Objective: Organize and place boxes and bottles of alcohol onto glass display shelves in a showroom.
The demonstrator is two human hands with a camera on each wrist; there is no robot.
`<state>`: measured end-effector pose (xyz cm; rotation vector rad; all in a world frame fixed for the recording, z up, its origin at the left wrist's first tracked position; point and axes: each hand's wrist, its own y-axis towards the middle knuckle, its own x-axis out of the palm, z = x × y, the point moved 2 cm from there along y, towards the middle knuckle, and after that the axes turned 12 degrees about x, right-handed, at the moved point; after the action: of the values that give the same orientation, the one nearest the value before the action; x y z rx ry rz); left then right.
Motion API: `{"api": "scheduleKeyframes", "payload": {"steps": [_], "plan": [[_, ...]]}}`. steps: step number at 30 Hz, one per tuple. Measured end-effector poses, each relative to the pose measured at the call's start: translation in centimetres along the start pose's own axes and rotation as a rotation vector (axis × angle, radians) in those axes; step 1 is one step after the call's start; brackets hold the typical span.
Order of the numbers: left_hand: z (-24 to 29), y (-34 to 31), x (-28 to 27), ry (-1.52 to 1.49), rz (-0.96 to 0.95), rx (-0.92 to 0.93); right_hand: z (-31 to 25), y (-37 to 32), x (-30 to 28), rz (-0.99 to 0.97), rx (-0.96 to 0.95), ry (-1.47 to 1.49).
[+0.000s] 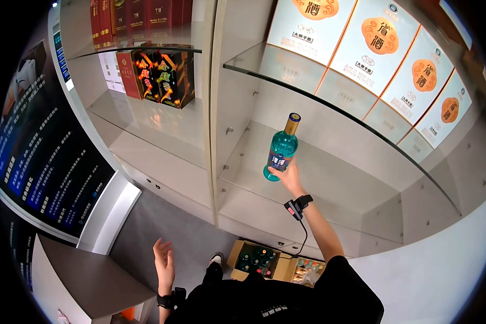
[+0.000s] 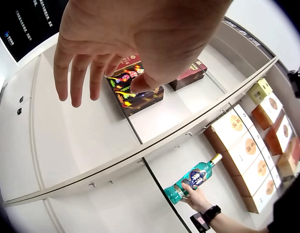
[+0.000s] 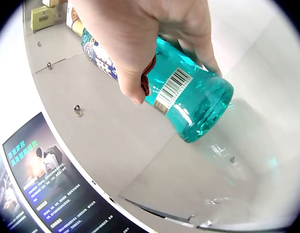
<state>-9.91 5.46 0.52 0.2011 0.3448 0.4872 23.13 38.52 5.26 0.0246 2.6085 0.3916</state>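
Note:
My right hand [image 1: 290, 177] grips a teal glass bottle [image 1: 284, 144] around its lower part. The bottle has a gold neck, a blue cap and a dark label with white characters. In the head view it stands nearly upright, over the lower shelf [image 1: 329, 167] of the right cabinet bay. The right wrist view shows the thumb on one side of the bottle [image 3: 203, 107], fingers on the other, with the bottle's base and a white barcode label uncovered. My left hand [image 1: 165, 264] is low at the left, fingers relaxed, holding nothing.
Above the bottle is a glass shelf edge [image 1: 329, 102] carrying several white boxes [image 1: 370, 46]. A wooden divider [image 1: 213, 108] separates the left bay, with black flame-patterned boxes [image 1: 164, 78]. Below, a cardboard carton [image 1: 235, 254] of bottles stands on the floor. A cable [image 1: 306, 237] hangs from the right wrist.

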Motion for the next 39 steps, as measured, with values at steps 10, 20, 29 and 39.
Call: {"api": "scheduleKeyframes", "payload": {"steps": [10, 20, 29, 39], "plan": [[-0.6, 0.6, -0.5, -0.001, -0.011, -0.020, 0.5, 0.0, 0.5, 0.020, -0.003, 0.038], [-1.9, 1.3, 1.3, -0.034, -0.070, -0.046, 1.7, 3.3, 1.8, 0.071, 0.059, -0.073], [-3.5, 1.3, 1.9, -0.021, -0.078, -0.035, 2.2, 12.5, 4.5, 0.085, 0.156, -0.158], [-6.1, 0.5, 1.0, 0.043, 0.038, -0.141, 1.7, 17.5, 6.9, 0.132, 0.173, -0.169]]}}
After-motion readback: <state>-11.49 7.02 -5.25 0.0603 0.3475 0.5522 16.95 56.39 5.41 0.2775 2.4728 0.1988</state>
